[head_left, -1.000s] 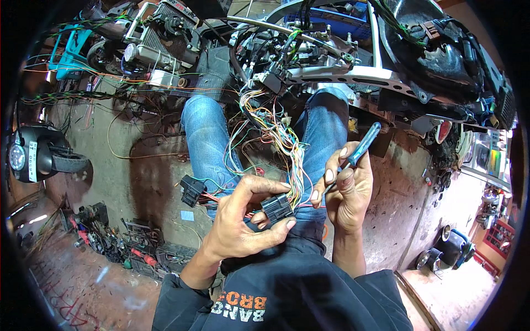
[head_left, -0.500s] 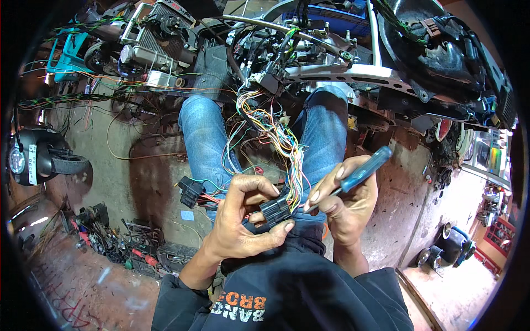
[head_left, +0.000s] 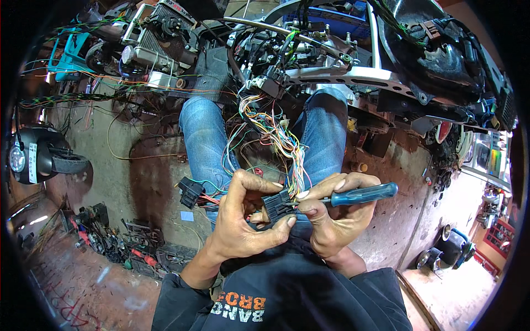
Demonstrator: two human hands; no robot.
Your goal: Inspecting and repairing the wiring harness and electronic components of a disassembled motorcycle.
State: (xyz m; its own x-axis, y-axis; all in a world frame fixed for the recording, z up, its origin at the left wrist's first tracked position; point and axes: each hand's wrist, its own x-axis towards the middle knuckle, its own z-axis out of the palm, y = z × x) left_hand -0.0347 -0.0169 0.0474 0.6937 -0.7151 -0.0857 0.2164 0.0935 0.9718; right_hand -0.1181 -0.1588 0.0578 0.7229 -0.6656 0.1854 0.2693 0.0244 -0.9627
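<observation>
My left hand (head_left: 240, 220) grips a black multi-pin wiring connector (head_left: 277, 205) between thumb and fingers, above my lap. My right hand (head_left: 343, 216) is closed round a screwdriver with a blue translucent handle (head_left: 365, 194). The screwdriver lies nearly level, its thin shaft aimed left at the connector's right side. Fingers hide part of the shaft, and I cannot tell whether its tip is inside the connector. A bundle of many-coloured wires (head_left: 292, 151) runs from the connector up between my knees. A second black connector (head_left: 191, 192) hangs by my left thigh.
Ahead stands a stripped motorcycle with a silver frame (head_left: 353, 73) and exposed engine parts. A radiator (head_left: 162, 38) sits at the upper left, with loose wires strung across. Scattered tools (head_left: 141, 248) lie on the floor at lower left. A headlight unit (head_left: 33, 157) is farther left.
The screwdriver has swung from slanting up to nearly level, its shaft nearer the connector. My right hand has turned and shifted left. The connector has tilted slightly in my left hand.
</observation>
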